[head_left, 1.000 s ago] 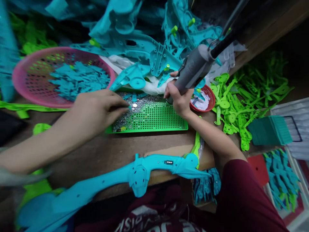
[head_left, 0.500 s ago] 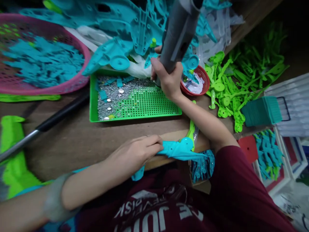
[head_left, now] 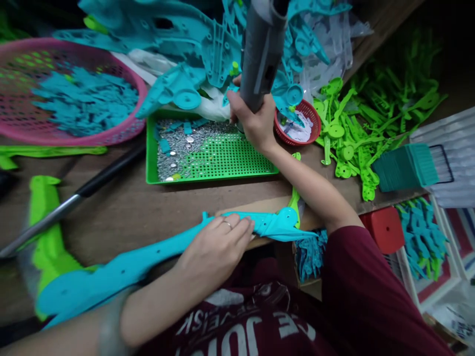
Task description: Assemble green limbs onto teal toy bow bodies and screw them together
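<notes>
My right hand (head_left: 256, 118) is wrapped around a thick grey electric screwdriver (head_left: 261, 59), held nearly upright. Its lower end is over the right part of the green perforated tray (head_left: 215, 178), where many small metal screws (head_left: 172, 163) lie. My left hand (head_left: 217, 242) is closed over a long turquoise plastic piece (head_left: 148, 257), its fingers bent across the narrow section. That piece lies along the front edge of the bench, its wide end at lower left. A lime-green part (head_left: 296, 198) shows behind its right end.
A pink basket (head_left: 139, 94) of turquoise pieces stands at left, beside a black-and-silver rod (head_left: 100, 178). A red basket (head_left: 315, 121), lime-green parts (head_left: 341, 133) and a dark green container (head_left: 404, 167) are at right. Large turquoise shells (head_left: 185, 34) are piled behind the tray.
The long turquoise piece has come further into view at left, rising over the bench edge. My left hand has turned and sits slightly lower. My right hand keeps the screwdriver at the tray.
</notes>
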Available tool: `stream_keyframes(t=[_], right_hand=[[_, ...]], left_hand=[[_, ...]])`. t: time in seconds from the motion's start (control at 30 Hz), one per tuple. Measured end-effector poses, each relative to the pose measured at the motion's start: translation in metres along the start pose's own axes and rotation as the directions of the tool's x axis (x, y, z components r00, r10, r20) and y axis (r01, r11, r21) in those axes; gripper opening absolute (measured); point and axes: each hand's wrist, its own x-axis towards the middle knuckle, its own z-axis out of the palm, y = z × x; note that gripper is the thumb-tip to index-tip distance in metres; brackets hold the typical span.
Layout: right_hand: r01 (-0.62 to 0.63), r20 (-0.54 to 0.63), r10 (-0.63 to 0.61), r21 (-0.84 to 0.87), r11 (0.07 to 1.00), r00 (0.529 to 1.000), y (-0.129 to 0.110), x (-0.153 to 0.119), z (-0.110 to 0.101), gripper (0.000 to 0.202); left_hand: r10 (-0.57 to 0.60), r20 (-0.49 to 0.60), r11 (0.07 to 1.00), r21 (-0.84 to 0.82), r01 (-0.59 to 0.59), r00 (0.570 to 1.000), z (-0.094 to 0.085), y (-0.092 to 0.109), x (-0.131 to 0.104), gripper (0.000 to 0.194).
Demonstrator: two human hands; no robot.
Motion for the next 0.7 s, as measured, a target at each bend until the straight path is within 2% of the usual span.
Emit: stream_keyframes(t=[0.1,0.17,0.27,0.37,0.4,0.47,0.53,0.63,0.7], right_hand=[[-0.062,-0.017,0.063,0.040,0.997,0.998,-0.002,0.001,0.003,0.039],[-0.099,-0.037,0.103,0.096,0.990,0.994,-0.014,0.003,0.001,0.040],[-0.110,-0.091,0.126,0.169,0.979,0.988,-0.057,-0.006,-0.008,0.039],[-0.032,-0.103,0.062,0.272,0.962,0.993,-0.113,-0.042,-0.024,0.035],[0.005,-0.061,0.015,0.319,0.948,0.998,-0.129,-0.058,-0.030,0.034],[0.001,0.174,-0.064,0.337,0.942,0.983,-0.151,-0.092,-0.039,0.031],[0.040,0.233,-0.133,0.364,0.930,0.963,-0.156,-0.120,-0.042,0.033],[0.106,0.212,-0.203,0.396,0.912,0.956,-0.146,-0.141,-0.038,0.037],[0.035,0.325,-0.152,0.338,0.940,0.933,-0.137,-0.143,-0.036,0.037]], left_hand=[[-0.044,-0.011,0.989,0.142,0.045,0.999,-0.001,0.023,-0.012,0.044],[-0.098,0.013,0.976,0.195,0.094,0.995,0.000,0.036,-0.016,0.052],[-0.157,0.012,0.966,0.209,0.151,0.988,0.004,0.048,-0.016,0.046],[-0.223,-0.007,0.962,0.163,0.221,0.975,0.010,0.056,-0.012,0.045],[-0.246,-0.017,0.959,0.140,0.246,0.969,0.012,0.058,-0.011,0.044],[-0.282,-0.056,0.954,0.092,0.286,0.958,0.015,0.061,-0.012,0.043],[-0.300,-0.102,0.951,0.046,0.306,0.948,0.018,0.063,-0.014,0.043],[-0.308,-0.153,0.950,0.009,0.313,0.939,0.021,0.065,-0.018,0.044],[-0.313,-0.166,0.948,-0.002,0.317,0.935,0.021,0.066,-0.020,0.042]])
